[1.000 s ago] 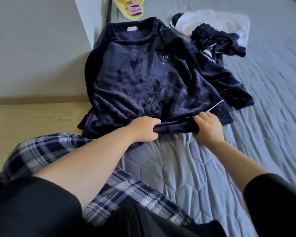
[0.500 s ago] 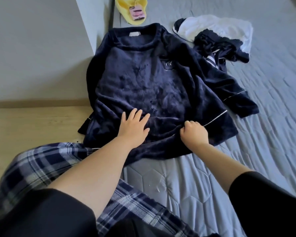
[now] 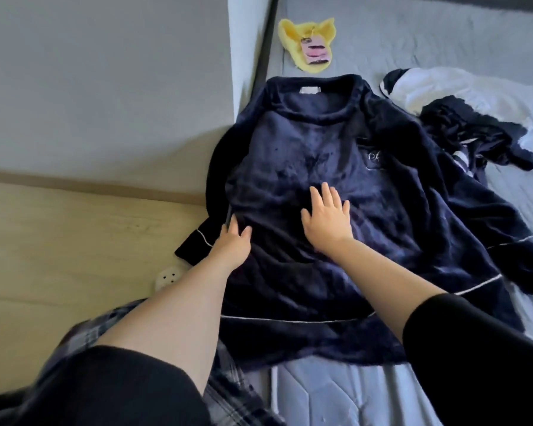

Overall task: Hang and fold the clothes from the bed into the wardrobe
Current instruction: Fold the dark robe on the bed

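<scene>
Both hands flat, fingers spread: left hand point(image 3: 233, 241) and right hand point(image 3: 328, 218) press the navy top point(image 3: 397, 210) on the bed point(image 3: 443, 41). Its nine-o'clock sleeve point(image 3: 194, 245) overhangs and could drag it off.

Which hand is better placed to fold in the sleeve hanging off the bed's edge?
Left, probably. The left hand rests at the navy top's side, beside the hanging sleeve; the right hand lies flat mid-chest, farther off.
</scene>
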### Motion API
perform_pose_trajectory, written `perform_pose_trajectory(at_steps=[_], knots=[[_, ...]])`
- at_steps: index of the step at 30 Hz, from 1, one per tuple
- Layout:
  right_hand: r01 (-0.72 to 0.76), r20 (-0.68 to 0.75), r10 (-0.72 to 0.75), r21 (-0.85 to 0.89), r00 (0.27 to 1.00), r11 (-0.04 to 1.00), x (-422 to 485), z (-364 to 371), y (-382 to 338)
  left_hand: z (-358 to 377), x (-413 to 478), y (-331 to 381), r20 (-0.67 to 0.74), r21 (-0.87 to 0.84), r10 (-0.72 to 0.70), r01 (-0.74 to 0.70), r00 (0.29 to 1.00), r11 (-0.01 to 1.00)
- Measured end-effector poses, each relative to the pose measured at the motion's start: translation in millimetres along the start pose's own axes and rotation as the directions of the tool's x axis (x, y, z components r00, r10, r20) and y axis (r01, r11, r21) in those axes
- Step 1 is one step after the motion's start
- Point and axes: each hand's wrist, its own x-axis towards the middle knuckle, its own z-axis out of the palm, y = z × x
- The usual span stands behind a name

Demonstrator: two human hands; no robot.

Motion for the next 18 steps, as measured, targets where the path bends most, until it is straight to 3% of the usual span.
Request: perform_pose_trajectory(at_steps=[4,8,13,15,17,18], knots=[[0.093,0.040,-0.092,-0.014,0.995,0.996,62.4,9.1,-38.4,-4.4,24.0,-13.3,-0.006,-0.153,0.099,-0.099,0.995,0.983],[-0.007,0.053,0.006,0.013,0.999,1.000,94.6,37.1,-44.2,-11.7,52.8,-13.4,-0.255,-0.196,0.000,-0.052,0.967,0.979],[-0.035,-0.146,0.037,0.018,0.989,0.999,97.7,64.4,-43.1,-15.2,84.0,-14.3,-0.267,-0.314,0.003,-0.090,0.964,0.945],[-0.045,-0.230,0.046,0.009,0.972,0.999,104.8,63.5,-43.6,-20.9,96.2,-22.4,-0.144,-0.599,-0.136,0.023,0.980,0.800],[-0.064,-0.295,0.062,0.003,0.953,0.998,111.6,60.7,-45.1,-24.8,102.4,-30.3,0.045,-0.866,-0.311,0.192,0.949,0.462],[-0.069,-0.320,0.067,0.005,0.945,0.998,114.7,59.4,-46.7,-24.3,106.7,-32.8,0.094,-0.914,-0.367,0.226,0.925,0.336]])
